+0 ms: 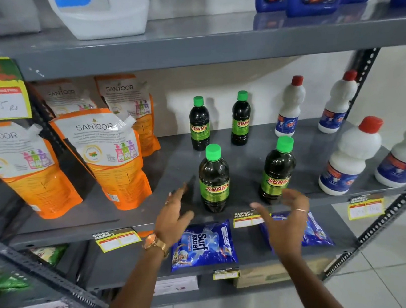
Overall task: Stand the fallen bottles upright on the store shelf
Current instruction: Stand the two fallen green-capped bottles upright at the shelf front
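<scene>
1. Both hands hover empty at the front lip of the grey middle shelf (151, 195). The left hand (175, 212), with a gold watch (156, 244) at its wrist, has its fingers spread just left of the front-left bottle (214, 177). The right hand (283, 218), fingers open and curled, sits just below the front-right bottle (278, 169). Neither hand touches a bottle.

2. Four dark bottles with green caps stand upright on that shelf: the two at the front and, behind them, the back-left bottle (199, 123) and back-right bottle (240, 118). None lies on its side, so the job looks all but finished.

3. White bottles (349, 155) with red caps stand to the right of the dark four; orange refill pouches (114, 159) lean to their left.

4. Judging by their look, the dark bottles are full, fairly heavy, rigid plastic, with glossy walls that may slip. The labelled waist seems the surest place to grip, rather than the narrow cap.
</scene>
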Motion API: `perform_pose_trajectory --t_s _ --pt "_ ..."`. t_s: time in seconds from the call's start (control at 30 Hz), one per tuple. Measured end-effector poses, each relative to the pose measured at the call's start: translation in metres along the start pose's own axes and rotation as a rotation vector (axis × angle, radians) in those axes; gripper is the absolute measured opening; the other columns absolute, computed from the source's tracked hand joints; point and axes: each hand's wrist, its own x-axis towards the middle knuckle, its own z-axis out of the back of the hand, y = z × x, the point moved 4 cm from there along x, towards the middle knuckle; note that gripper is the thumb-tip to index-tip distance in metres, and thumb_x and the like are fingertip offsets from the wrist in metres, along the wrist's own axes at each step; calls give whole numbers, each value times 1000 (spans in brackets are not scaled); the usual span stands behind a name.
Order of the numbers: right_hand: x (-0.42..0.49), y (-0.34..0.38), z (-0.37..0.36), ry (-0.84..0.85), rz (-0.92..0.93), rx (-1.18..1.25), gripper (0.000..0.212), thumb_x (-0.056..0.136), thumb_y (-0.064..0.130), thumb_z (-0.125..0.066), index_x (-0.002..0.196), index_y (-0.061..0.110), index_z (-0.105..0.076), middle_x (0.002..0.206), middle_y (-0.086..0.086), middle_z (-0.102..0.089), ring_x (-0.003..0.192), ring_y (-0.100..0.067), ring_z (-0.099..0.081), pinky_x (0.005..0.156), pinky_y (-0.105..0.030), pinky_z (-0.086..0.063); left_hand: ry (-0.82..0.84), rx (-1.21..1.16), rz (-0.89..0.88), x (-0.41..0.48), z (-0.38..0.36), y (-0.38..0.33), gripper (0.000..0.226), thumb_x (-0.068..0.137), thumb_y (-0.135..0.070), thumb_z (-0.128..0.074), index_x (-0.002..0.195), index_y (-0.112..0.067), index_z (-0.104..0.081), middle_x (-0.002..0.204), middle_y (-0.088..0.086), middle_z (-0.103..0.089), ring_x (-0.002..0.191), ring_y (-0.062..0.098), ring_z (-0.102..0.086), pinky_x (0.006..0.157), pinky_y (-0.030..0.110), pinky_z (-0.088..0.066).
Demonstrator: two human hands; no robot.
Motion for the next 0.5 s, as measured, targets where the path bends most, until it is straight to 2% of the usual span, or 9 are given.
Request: perform_pose_trajectory --t_s 0.03,0.07,0.13,0.2,0.27,0.4,0.5 --pt "9 -6 13 -26 -36 2 86 57 33 -86 130 15 -44 130 -5 -51 115 -18 -51 96 -27 -42 -7 6 10 -5 -6 -7 85 72 -42 -57 146 -25 -21 149 6 -37 138 26 -31 105 37 -35" --pt "21 -15 19 28 -73 -1 98 57 31 -87 139 14 -37 139 -3 -46 124 -17 -46 103 -29 -39 -13 34 27 -6 -12 -13 92 69 -50 -63 147 -28 -18 149 3 -37 139 26 -28 104 40 -37" --pt "41 -28 21 242 -111 -43 108 56 28 -88 146 15 -30 142 3 -45 128 -12 -44 105 -30 -37 -27 94 68 -5 -23 -24 104 62 -65 -71 145 -31 -19 149 2 -37 141 29 -21 106 50 -36" --pt "47 -38 15 374 -132 -110 95 58 24 -89 140 17 -42 132 0 -57 120 -16 -53 99 -31 -42 -77 108 93 -2 -31 -32 103 57 -68 -74 141 -29 -30 148 4 -39 141 32 -18 106 53 -36" --pt "49 -49 14 343 -160 -146 82 59 26 -87 132 16 -51 124 -6 -64 114 -22 -59 98 -38 -47 -157 96 99 -2 -35 -36 94 58 -63 -76 136 -25 -40 144 5 -44 142 32 -14 106 53 -34" --pt "51 -56 10 309 -165 -143 79 61 31 -86 131 18 -53 122 -6 -66 112 -21 -60 98 -43 -48 -216 63 122 1 -35 -33 87 59 -62 -76 133 -26 -47 142 3 -48 143 28 -13 108 51 -32" --pt "51 -59 10 334 -173 -122 78 61 26 -87 131 18 -53 123 -6 -65 114 -21 -60 100 -43 -47 -211 33 133 -2 -36 -31 89 57 -63 -76 132 -25 -48 142 2 -48 143 26 -12 110 47 -27"
